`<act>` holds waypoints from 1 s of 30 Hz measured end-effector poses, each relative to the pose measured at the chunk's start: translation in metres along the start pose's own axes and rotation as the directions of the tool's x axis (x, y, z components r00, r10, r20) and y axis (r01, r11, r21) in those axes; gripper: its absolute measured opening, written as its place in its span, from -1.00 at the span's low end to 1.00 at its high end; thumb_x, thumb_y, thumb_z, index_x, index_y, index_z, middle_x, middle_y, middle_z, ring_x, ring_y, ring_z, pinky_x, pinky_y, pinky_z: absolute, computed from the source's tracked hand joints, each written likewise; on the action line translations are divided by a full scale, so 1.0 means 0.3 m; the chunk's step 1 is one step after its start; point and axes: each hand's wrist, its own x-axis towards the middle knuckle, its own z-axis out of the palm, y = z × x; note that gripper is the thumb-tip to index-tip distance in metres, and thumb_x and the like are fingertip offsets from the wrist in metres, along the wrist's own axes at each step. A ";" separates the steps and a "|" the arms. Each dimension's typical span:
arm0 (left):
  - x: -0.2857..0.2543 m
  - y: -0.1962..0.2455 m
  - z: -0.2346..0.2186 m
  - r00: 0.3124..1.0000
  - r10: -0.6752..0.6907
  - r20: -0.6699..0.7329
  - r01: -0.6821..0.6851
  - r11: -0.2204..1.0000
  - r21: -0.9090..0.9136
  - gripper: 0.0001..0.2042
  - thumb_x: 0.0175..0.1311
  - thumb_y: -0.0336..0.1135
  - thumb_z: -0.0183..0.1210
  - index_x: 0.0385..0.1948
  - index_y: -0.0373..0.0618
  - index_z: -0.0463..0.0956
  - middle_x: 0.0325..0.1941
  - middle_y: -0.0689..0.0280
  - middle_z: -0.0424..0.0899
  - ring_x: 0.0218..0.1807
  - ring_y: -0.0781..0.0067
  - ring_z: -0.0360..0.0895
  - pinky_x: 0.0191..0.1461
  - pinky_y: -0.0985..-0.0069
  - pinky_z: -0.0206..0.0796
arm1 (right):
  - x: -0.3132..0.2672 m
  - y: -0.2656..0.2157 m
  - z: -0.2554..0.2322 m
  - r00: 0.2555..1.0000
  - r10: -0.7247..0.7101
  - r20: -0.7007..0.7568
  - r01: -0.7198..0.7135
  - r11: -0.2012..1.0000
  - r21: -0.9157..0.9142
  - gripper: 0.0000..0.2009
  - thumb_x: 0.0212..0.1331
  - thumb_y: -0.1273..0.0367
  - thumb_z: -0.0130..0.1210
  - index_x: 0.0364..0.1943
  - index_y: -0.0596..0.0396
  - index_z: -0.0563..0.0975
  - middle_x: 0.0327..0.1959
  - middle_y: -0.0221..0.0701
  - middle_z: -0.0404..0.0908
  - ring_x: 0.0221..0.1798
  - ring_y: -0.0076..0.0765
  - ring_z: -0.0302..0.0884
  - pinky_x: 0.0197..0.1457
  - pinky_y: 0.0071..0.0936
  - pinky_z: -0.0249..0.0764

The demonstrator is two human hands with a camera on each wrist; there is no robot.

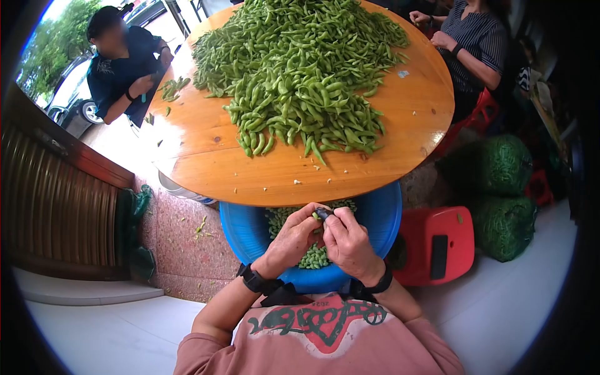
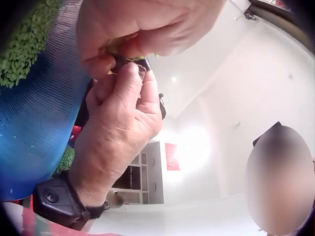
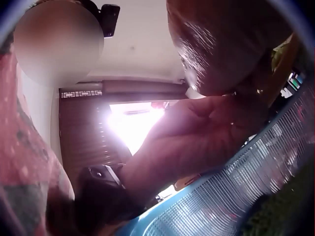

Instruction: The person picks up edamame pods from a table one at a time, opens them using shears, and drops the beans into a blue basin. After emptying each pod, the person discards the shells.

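Over a blue plastic basin [image 1: 387, 222], both hands meet at the fingertips. My left hand [image 1: 290, 240] pinches a green soybean pod [image 1: 315, 216], only a bit of which shows. My right hand [image 1: 350, 242] pinches a small black piece [image 1: 324, 213] right against that pod; its exact kind I cannot tell. In the left wrist view the black piece [image 2: 144, 64] sits between the right thumb and fingers, while the left hand [image 2: 147, 24] covers most of the pod. Shelled green beans [image 1: 314, 257] lie in the basin below.
A big heap of green pods [image 1: 294, 75] covers much of the round wooden table [image 1: 206, 140], whose near edge overhangs the basin. A red stool [image 1: 412, 244] and filled green net bags [image 1: 500, 225] stand at right. Two people sit or stand across the table.
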 end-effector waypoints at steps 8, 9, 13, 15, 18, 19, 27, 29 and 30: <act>-0.024 0.042 0.010 0.967 -0.206 0.149 0.238 0.938 -0.252 -0.80 0.37 -0.48 -0.09 -0.12 -0.24 0.51 -0.28 0.37 0.58 -0.25 0.60 0.50 -0.10 0.58 0.37 | 0.007 0.075 -0.105 0.904 0.332 0.270 -0.427 0.743 0.515 -0.95 0.16 0.58 0.05 -0.32 0.23 0.51 -0.47 -0.44 0.42 -0.48 -0.54 0.42 -0.48 -0.55 0.32; -0.011 0.055 -0.018 0.952 -0.166 0.257 0.131 0.980 0.150 -0.85 0.36 -0.42 0.02 -0.18 -0.25 0.54 -0.24 0.31 0.62 -0.18 0.45 0.57 -0.03 0.47 0.42 | 0.013 0.061 -0.158 0.817 0.451 0.360 -0.572 0.555 0.604 -0.96 0.20 0.55 0.02 -0.38 0.22 0.49 -0.49 -0.54 0.39 -0.48 -0.73 0.30 -0.49 -0.63 0.23; 0.004 0.203 -0.016 0.832 0.056 0.552 -0.476 0.584 0.658 -0.85 0.28 -0.39 0.20 -0.18 -0.22 0.58 -0.12 0.19 0.64 0.01 0.04 0.58 0.12 0.29 0.44 | -0.022 0.134 -0.446 0.839 0.387 0.382 -0.470 0.870 0.150 -0.91 0.12 0.50 0.08 -0.38 0.24 0.58 -0.57 -0.32 0.43 -0.57 -0.44 0.39 -0.47 -0.47 0.31; 0.077 0.248 -0.045 0.845 0.186 0.502 -0.530 0.426 0.733 -0.84 0.24 -0.53 0.13 -0.17 -0.20 0.60 -0.12 0.15 0.62 -0.07 0.05 0.61 -0.02 0.28 0.48 | -0.084 0.148 -0.555 0.796 0.520 0.310 -0.481 0.854 -0.196 -0.87 0.08 0.52 0.08 -0.31 0.25 0.60 -0.50 -0.04 0.55 -0.47 0.01 0.57 -0.38 -0.22 0.42; 0.204 0.303 -0.069 0.870 0.406 0.278 -0.356 0.130 0.925 -0.80 0.18 -0.57 0.11 -0.17 -0.20 0.60 -0.21 0.14 0.57 -0.19 0.03 0.60 -0.16 0.23 0.46 | -0.149 0.209 -0.614 0.823 0.559 0.101 -0.460 0.760 -0.459 -0.89 0.10 0.55 0.06 -0.30 0.27 0.55 -0.47 0.01 0.56 -0.38 0.19 0.56 -0.34 -0.13 0.43; 0.246 0.308 -0.081 0.868 0.409 0.281 -0.360 0.129 0.924 -0.80 0.18 -0.57 0.11 -0.17 -0.20 0.60 -0.21 0.14 0.57 -0.19 0.03 0.60 -0.16 0.23 0.46 | -0.141 0.208 -0.611 0.824 0.558 0.097 -0.460 0.759 -0.461 -0.89 0.10 0.55 0.06 -0.30 0.27 0.55 -0.47 0.01 0.56 -0.38 0.19 0.56 -0.34 -0.13 0.43; 0.359 0.266 -0.130 0.842 0.416 0.344 -0.367 -0.027 0.930 -0.86 0.23 -0.43 0.17 -0.20 -0.14 0.57 -0.25 0.15 0.50 -0.24 0.04 0.54 -0.19 0.22 0.43 | -0.031 0.150 -0.404 0.915 0.401 0.037 -0.395 0.911 -0.119 -0.95 0.18 0.53 0.06 -0.37 0.26 0.47 -0.52 -0.04 0.51 -0.45 0.10 0.53 -0.40 -0.22 0.40; 0.322 0.285 -0.102 0.826 0.458 0.329 -0.393 0.051 0.918 -0.87 0.24 -0.43 0.19 -0.21 -0.15 0.56 -0.26 0.20 0.53 -0.28 0.14 0.55 -0.22 0.29 0.43 | 0.006 0.139 -0.331 0.907 0.421 0.026 -0.422 0.906 0.025 -0.94 0.20 0.51 0.08 -0.35 0.26 0.50 -0.56 -0.11 0.51 -0.55 -0.11 0.52 -0.45 -0.31 0.39; 0.293 0.295 -0.084 0.813 0.495 0.307 -0.418 0.129 0.899 -0.88 0.25 -0.42 0.21 -0.21 -0.15 0.55 -0.28 0.25 0.56 -0.33 0.24 0.56 -0.25 0.36 0.43 | 0.018 0.139 -0.291 0.886 0.462 0.023 -0.462 0.881 0.099 -0.94 0.21 0.51 0.08 -0.34 0.25 0.51 -0.59 -0.15 0.50 -0.60 -0.25 0.51 -0.48 -0.36 0.38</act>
